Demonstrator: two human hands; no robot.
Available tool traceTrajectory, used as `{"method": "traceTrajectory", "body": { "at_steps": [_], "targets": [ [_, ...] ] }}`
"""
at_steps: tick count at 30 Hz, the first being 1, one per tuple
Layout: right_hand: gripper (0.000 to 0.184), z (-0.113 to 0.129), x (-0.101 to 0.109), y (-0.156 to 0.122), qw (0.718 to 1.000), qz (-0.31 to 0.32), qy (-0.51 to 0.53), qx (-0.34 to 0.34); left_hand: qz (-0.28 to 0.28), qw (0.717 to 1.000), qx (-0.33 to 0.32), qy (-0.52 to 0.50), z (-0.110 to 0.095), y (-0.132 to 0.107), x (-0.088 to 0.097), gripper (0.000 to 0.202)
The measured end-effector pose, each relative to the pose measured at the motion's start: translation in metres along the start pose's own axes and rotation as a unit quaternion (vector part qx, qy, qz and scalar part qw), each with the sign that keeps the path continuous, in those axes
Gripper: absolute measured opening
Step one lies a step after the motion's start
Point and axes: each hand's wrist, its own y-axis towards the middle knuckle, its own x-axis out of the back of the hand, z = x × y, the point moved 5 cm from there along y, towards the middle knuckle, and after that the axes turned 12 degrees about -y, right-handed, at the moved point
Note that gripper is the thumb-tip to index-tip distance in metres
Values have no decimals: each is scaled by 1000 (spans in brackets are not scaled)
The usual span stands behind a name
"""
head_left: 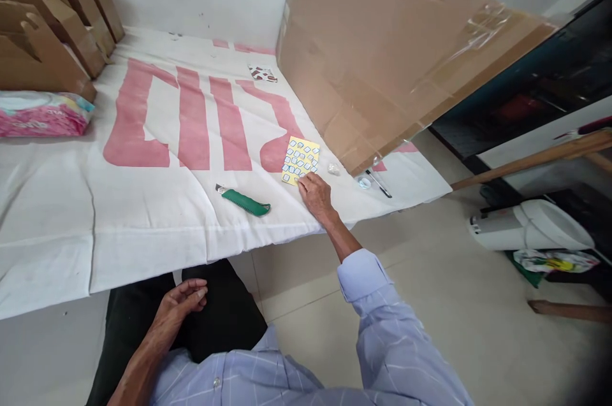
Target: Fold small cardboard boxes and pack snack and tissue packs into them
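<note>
Right hand: right hand (315, 194) is stretched out over the bench, its grip loosely together with fingertips pressed on the near corner of the yellow sheet (301, 160); it clamps nothing.
Left hand: left hand (184, 299) rests on the lap below the bench's near edge, fingers half curled, apart and empty.
Yellow sheet: lies flat near the right part of the near edge, on the white cloth (157, 215) with red lettering; rows of small blue-edged squares cover most of it, so little appears removed.
Utility knife: green utility knife (245, 201) lies just left of the right hand, untouched.
Cardboard panel: cardboard panel (382, 62) leans up from the bench's right edge, uncut as far as visible.
Pen: pen (378, 182) lies at the panel's foot.
Stage, as judged: early; tools laid out, the sheet merely touched.
</note>
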Motion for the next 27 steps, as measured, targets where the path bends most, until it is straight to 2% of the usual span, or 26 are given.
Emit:
{"method": "traceTrajectory", "body": {
  "at_steps": [11,19,27],
  "targets": [
    [34,-1,10,5,996,77,18,45,18,999,18,-25,3,4,3,73],
    [30,2,7,0,999,22,17,29,9,999,30,-35,0,2,1,76],
    [30,5,8,-1,994,82,-14,68,23,999,10,24,-6,5,-6,79]
  ]
}}
